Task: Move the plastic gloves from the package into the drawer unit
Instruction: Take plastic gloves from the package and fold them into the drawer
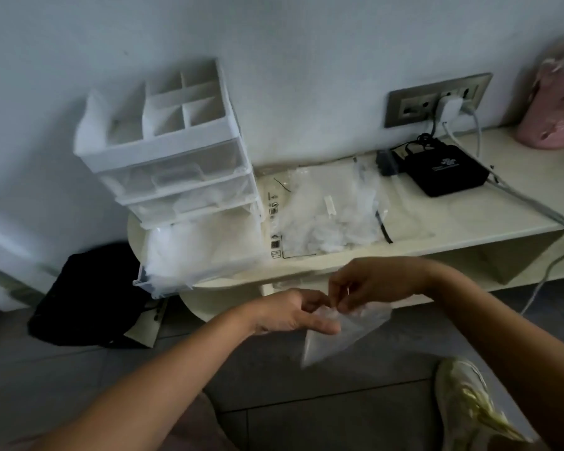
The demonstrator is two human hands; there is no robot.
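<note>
a home: low shelf (pixel 469 219), wall sockets (pixel 437 100).

Dim, bluish, soft-focus picture (wide-angle bending at edges), motion blur throughout.

You hold 1 thin clear plastic glove (pixel 339 333) pinched between left hand (pixel 293 312) and right hand (pixel 372 284). Crumpled gloves (pixel 323 222) fill the flat clear package (pixel 306 177), which lies just beside the white 3-drawer plastic unit (pixel 176 157). Its bottom drawer (pixel 192 258) is open and overflowing.

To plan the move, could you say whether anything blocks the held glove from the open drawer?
Nothing visible does: open air lies between the glove and the pulled-out bottom drawer, though gloves spill over its front.
</note>
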